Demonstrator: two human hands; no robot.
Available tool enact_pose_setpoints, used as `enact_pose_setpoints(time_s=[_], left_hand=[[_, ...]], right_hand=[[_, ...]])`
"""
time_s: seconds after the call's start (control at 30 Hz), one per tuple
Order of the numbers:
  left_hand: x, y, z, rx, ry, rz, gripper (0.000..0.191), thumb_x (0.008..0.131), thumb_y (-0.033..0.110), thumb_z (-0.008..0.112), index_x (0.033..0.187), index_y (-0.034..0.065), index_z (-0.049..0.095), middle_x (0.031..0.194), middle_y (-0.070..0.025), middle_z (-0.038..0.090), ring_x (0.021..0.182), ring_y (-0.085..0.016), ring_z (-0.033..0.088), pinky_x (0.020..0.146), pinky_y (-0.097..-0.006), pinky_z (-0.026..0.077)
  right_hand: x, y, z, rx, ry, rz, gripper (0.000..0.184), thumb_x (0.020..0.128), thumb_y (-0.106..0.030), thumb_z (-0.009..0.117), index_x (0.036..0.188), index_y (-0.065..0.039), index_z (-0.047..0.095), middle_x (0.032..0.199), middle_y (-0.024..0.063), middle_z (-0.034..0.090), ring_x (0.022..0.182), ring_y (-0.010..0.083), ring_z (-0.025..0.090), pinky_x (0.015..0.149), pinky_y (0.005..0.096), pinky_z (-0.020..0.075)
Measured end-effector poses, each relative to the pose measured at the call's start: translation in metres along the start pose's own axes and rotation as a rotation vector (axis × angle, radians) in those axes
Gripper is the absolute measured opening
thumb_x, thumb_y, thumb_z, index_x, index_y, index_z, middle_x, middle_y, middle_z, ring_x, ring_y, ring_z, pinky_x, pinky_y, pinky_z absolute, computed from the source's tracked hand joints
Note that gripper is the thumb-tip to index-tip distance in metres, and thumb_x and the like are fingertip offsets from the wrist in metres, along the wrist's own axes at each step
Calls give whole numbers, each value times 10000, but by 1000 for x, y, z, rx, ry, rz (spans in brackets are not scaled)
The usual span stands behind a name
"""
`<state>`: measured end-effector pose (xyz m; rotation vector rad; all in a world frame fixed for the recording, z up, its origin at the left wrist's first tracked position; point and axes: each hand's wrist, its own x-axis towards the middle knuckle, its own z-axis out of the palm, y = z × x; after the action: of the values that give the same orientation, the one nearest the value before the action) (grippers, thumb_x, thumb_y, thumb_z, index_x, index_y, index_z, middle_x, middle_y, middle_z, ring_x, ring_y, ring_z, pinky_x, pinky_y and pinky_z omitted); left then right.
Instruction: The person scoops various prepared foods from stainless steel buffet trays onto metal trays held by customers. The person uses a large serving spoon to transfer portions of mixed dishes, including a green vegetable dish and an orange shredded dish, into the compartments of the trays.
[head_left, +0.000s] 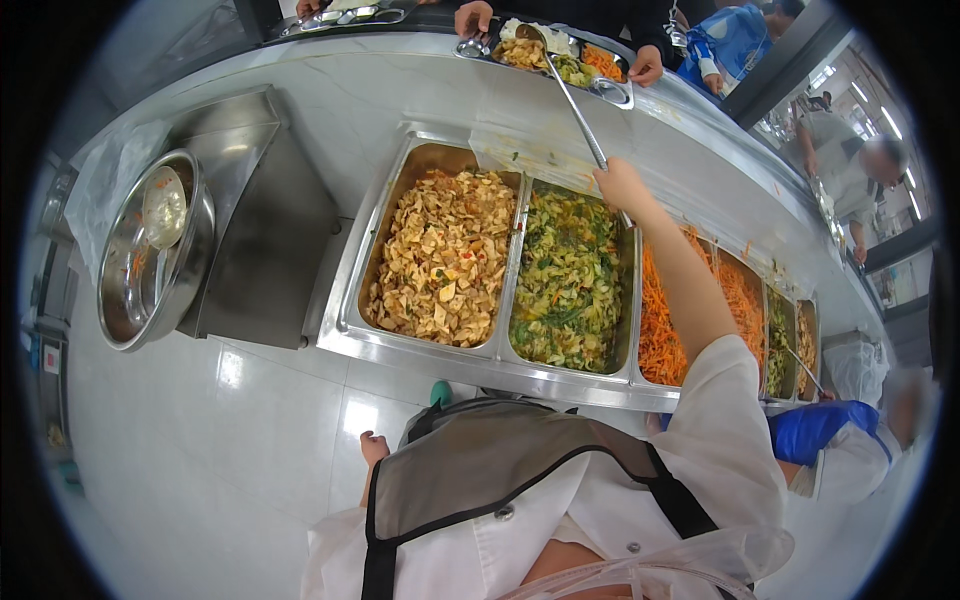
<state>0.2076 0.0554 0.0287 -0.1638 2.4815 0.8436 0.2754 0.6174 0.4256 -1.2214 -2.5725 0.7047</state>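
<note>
My right hand (621, 189) grips the handle of a long metal ladle (576, 109). The ladle's bowl rests over a compartment tray (626, 96) on the far counter, at the diced food beside the white rice (559, 39). Someone's two hands hold that tray at its ends. Beneath my right forearm are steel pans of shredded carrot (660, 322) and chopped green vegetables (571, 277). A pan of diced tofu-like pieces (446, 259) is further left. My left hand (373, 448) hangs low beside my apron (480, 465), loosely curled and touching no food; its fingers are too small to read.
A steel basin (199, 262) with a perforated ladle (165, 206) stands on a steel cabinet (262, 255) at left. Another worker in a blue apron (825, 435) reaches over the pans at right. More people stand beyond the counter (360, 82).
</note>
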Motion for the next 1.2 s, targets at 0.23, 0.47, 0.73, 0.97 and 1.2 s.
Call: enact_pose_setpoints(time_s=[0.23,0.47,0.73,0.97,1.2], left_hand=[[1,-50,0,-30,54,-44,318,621,95,502,917,-10,454,730,-142,536,685,-257,524,634,-331,414],[-5,-51,2,-22,57,-69,311,628,98,496,919,-4,454,712,-139,537,676,-257,522,623,-331,414],[-10,-17,-27,-181,86,-81,286,642,76,482,914,-9,451,676,-124,526,625,-228,512,589,-309,412],[-31,-27,-38,20,122,-59,293,637,77,487,914,-9,447,694,-126,528,631,-237,511,592,-321,411],[-24,-23,-35,55,132,-29,286,631,78,486,901,-10,450,663,-126,522,625,-245,510,592,-329,411]], right_hand=[[-38,15,11,-222,235,10,185,782,-154,423,815,26,393,681,224,519,636,365,509,552,419,394],[-80,29,89,9,-285,133,219,813,-197,412,771,18,407,605,122,454,495,209,439,456,335,349],[-43,8,220,26,-771,497,249,837,-207,362,888,29,424,511,54,401,354,137,344,332,282,327],[-67,45,197,1195,-948,813,263,821,-173,411,600,-105,287,446,-39,265,348,45,251,294,176,202],[-113,45,158,1429,-784,715,192,826,-175,395,669,-100,313,480,-48,265,362,31,228,282,167,164]])
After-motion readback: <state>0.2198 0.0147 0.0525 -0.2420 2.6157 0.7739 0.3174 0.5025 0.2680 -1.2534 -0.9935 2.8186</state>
